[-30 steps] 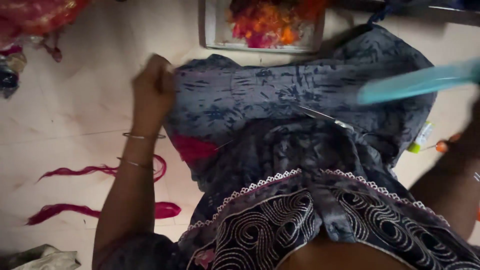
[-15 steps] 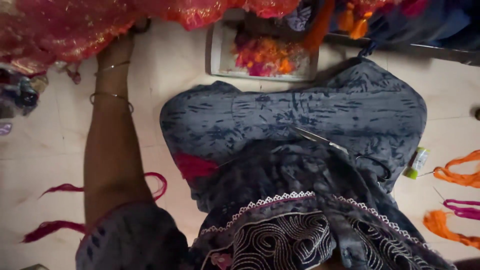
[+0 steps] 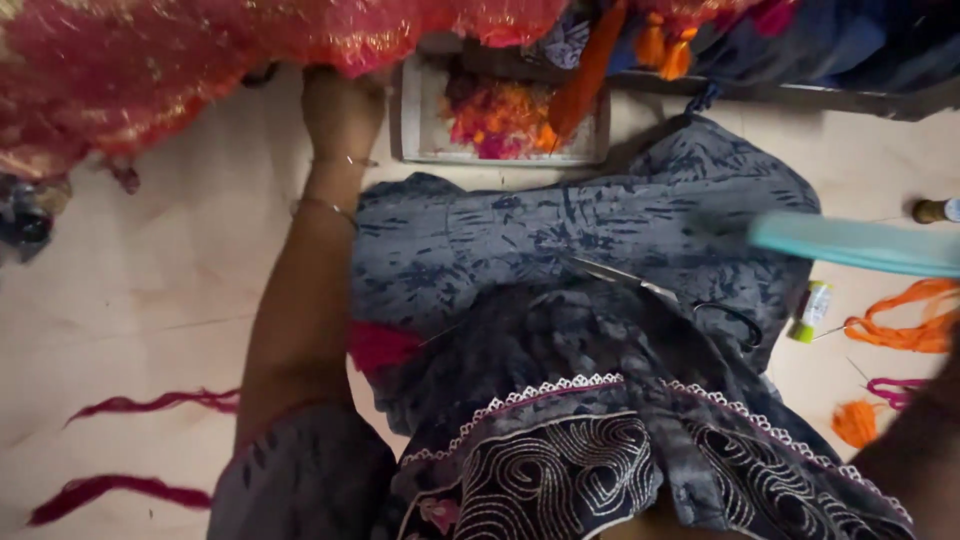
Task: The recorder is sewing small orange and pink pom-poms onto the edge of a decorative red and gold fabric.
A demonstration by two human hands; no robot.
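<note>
My left hand (image 3: 340,108) reaches far forward over the floor to the edge of a red and pink gold-flecked fabric (image 3: 150,70). Its fingertips are hidden under that edge, so its grip is unclear. Thin bangles ring the wrist. A grey-blue printed garment (image 3: 560,240) lies spread over my lap, with an embroidered, lace-trimmed panel (image 3: 560,470) nearest me. Scissors (image 3: 660,293) with black handles rest on the garment. Only my right forearm (image 3: 915,460) shows at the lower right; the hand is cut off. A blurred teal strip (image 3: 860,245) hangs over the garment's right side.
A white tray (image 3: 410,110) of orange and pink thread scraps sits beyond the garment. Orange thread bundles (image 3: 900,320), a small green tube (image 3: 812,310) and a small bottle (image 3: 935,210) lie on the floor to the right. Pink strands (image 3: 150,403) lie at left.
My left hand has left the garment's top left corner and stretched forward to the red fabric. The teal strip went out of view, then came back at the right.
</note>
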